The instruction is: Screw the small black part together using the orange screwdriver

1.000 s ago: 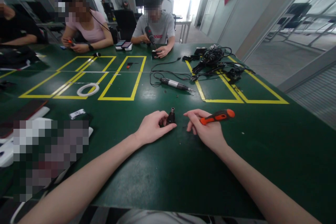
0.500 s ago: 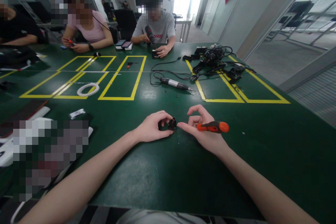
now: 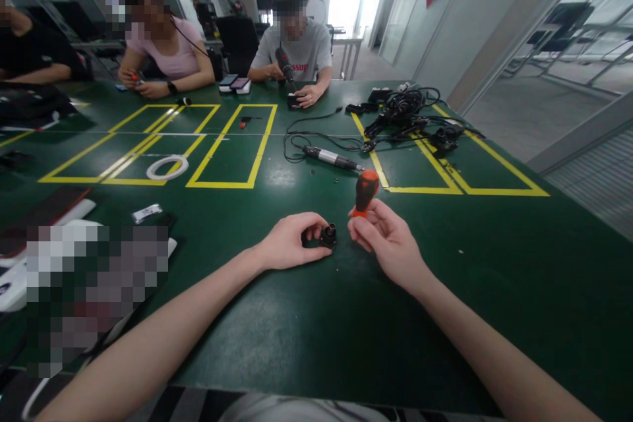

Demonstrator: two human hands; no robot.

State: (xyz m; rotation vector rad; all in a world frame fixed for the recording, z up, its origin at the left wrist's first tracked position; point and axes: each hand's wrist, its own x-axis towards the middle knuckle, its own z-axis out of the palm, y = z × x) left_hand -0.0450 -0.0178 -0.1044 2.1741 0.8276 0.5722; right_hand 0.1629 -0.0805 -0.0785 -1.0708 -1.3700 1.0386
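Observation:
Between the thumb and fingers of my left hand (image 3: 293, 242) is a small black round part with a raised stub (image 3: 328, 235), held low at the green table (image 3: 257, 323). My right hand (image 3: 390, 241) is closed on a screwdriver (image 3: 366, 192) with a red and black handle. The handle stands nearly upright, its butt end raised; the shaft cannot be made out. A small gap separates my right fingers from the black part.
Beyond my hands lies a black and silver electric screwdriver (image 3: 329, 157) with its cord. Tangled black cables (image 3: 403, 112) sit at the back right, a white ring (image 3: 167, 167) at the left. Yellow tape (image 3: 222, 184) marks the table. Across it, a person (image 3: 297, 46) works with a power tool.
The screwdriver has swung from lying sideways across my right hand to nearly upright, and my right fingers have closed round it. My left hand stays at the black part.

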